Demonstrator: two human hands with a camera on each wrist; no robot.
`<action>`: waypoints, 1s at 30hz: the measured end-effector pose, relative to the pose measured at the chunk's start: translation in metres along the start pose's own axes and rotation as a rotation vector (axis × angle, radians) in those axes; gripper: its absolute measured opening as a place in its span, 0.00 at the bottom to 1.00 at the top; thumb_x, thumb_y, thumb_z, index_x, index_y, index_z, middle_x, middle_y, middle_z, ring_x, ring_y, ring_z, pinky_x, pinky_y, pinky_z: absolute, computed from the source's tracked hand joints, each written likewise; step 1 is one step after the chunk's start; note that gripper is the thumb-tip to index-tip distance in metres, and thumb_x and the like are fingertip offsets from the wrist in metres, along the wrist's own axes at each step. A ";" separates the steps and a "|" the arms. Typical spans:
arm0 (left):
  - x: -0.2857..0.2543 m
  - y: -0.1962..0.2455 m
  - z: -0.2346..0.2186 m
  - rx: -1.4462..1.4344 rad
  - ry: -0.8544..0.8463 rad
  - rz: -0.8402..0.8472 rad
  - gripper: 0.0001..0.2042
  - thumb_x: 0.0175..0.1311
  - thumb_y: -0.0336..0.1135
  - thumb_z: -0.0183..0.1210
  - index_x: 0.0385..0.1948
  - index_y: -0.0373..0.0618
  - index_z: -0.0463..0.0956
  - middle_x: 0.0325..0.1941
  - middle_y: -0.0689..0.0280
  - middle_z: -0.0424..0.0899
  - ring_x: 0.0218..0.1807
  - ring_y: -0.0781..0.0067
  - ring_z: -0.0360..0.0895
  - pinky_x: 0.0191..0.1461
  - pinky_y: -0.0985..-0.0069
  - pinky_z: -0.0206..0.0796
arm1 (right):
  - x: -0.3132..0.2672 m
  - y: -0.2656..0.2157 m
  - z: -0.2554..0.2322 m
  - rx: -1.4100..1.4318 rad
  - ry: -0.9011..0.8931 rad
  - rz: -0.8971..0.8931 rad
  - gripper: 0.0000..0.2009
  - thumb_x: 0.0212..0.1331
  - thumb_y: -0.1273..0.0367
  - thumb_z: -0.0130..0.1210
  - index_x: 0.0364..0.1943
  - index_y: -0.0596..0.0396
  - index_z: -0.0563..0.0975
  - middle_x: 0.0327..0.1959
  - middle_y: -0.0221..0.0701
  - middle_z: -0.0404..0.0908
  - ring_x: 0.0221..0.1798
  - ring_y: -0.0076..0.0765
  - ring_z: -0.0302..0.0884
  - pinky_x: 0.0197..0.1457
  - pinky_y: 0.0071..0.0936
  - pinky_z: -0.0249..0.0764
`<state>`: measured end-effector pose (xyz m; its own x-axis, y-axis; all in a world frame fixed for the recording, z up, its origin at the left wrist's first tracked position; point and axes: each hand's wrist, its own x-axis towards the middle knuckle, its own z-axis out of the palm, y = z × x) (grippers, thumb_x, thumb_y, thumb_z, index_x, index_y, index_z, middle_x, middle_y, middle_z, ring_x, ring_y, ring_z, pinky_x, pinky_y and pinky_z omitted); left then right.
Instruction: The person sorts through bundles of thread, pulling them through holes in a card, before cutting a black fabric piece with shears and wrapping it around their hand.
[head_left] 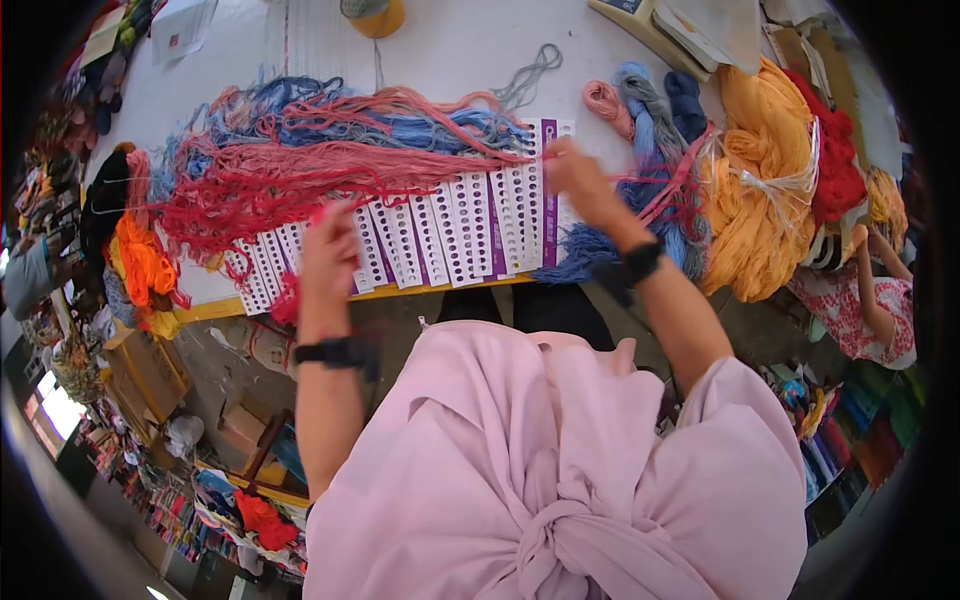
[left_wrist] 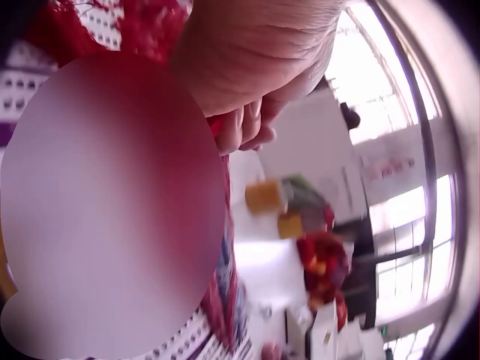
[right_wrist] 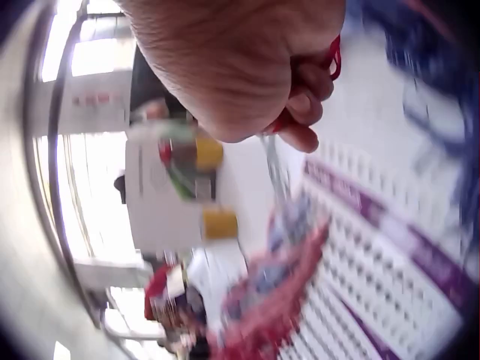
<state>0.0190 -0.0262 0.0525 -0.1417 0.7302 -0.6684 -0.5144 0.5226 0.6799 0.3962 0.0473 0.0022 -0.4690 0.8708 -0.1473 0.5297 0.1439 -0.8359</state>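
Note:
Several white hole-punched cards (head_left: 470, 225) with purple strips lie in an overlapping row along the table's near side. Pink and red yarn strands (head_left: 330, 175) spread across their upper part, with blue and grey strands (head_left: 420, 130) beyond. My left hand (head_left: 328, 250) is raised over the left part of the row, fingers curled on red yarn (left_wrist: 217, 124); a red bunch (head_left: 285, 300) hangs beside its wrist. At the row's right end, my right hand (head_left: 585, 185) pinches red yarn, and a small red loop (right_wrist: 335, 58) sticks out past its fingers. Both hands are blurred in the head view.
Pink and blue skeins (head_left: 640, 110), a big yellow-orange hank (head_left: 765, 180) and red yarn (head_left: 835, 150) lie to the right. Orange yarn (head_left: 145, 260) hangs at the left edge. A yellow container (head_left: 375, 15) stands at the back. Another person (head_left: 865, 300) is at far right.

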 end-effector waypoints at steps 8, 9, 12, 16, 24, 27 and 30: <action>0.047 -0.073 0.087 0.399 0.021 -0.250 0.07 0.63 0.27 0.53 0.38 0.36 0.77 0.30 0.66 0.81 0.21 0.85 0.68 0.22 0.86 0.57 | 0.052 -0.023 0.083 -0.130 -0.176 -0.080 0.06 0.60 0.66 0.51 0.32 0.52 0.76 0.27 0.40 0.80 0.33 0.52 0.78 0.36 0.46 0.71; 0.046 -0.073 0.089 0.444 -0.009 -0.254 0.06 0.62 0.27 0.53 0.36 0.36 0.77 0.28 0.67 0.80 0.21 0.84 0.68 0.22 0.86 0.57 | 0.053 -0.021 0.082 -0.129 -0.193 -0.098 0.06 0.60 0.66 0.51 0.32 0.51 0.76 0.27 0.40 0.80 0.33 0.52 0.78 0.37 0.46 0.71; 0.051 -0.074 0.093 0.673 0.003 -0.132 0.03 0.61 0.26 0.54 0.32 0.39 0.76 0.24 0.71 0.77 0.20 0.83 0.67 0.20 0.84 0.55 | 0.061 -0.022 0.079 -0.139 -0.237 -0.134 0.07 0.59 0.65 0.50 0.32 0.51 0.76 0.27 0.40 0.80 0.33 0.52 0.78 0.37 0.47 0.71; 0.057 -0.083 0.087 0.640 -0.058 -0.074 0.02 0.59 0.24 0.55 0.30 0.40 0.76 0.20 0.72 0.74 0.18 0.84 0.66 0.19 0.82 0.53 | 0.061 -0.021 0.079 -0.166 -0.251 -0.159 0.08 0.58 0.64 0.50 0.32 0.52 0.75 0.26 0.42 0.80 0.32 0.53 0.78 0.37 0.48 0.71; 0.067 -0.088 0.080 1.157 -0.111 0.289 0.09 0.57 0.33 0.59 0.22 0.37 0.77 0.18 0.59 0.78 0.21 0.62 0.75 0.27 0.69 0.63 | 0.061 -0.023 0.078 -0.155 -0.235 -0.169 0.08 0.58 0.64 0.51 0.30 0.54 0.75 0.25 0.43 0.79 0.31 0.53 0.78 0.37 0.48 0.71; 0.065 -0.087 0.077 1.468 0.084 0.389 0.12 0.55 0.39 0.61 0.25 0.37 0.79 0.22 0.50 0.79 0.27 0.48 0.78 0.34 0.62 0.68 | 0.058 -0.022 0.077 -0.117 -0.242 -0.112 0.10 0.58 0.63 0.52 0.31 0.55 0.74 0.26 0.43 0.79 0.33 0.54 0.78 0.37 0.48 0.70; 0.056 -0.080 0.072 1.413 0.114 0.405 0.12 0.55 0.39 0.61 0.27 0.38 0.80 0.24 0.50 0.81 0.29 0.51 0.79 0.34 0.63 0.69 | 0.056 -0.022 0.077 -0.109 -0.257 -0.057 0.10 0.59 0.62 0.52 0.31 0.56 0.74 0.27 0.43 0.80 0.34 0.54 0.78 0.37 0.48 0.70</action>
<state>0.1133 0.0043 -0.0173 -0.1704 0.9251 -0.3395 0.7998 0.3311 0.5007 0.3034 0.0570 -0.0282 -0.6566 0.7143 -0.2422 0.5634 0.2510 -0.7872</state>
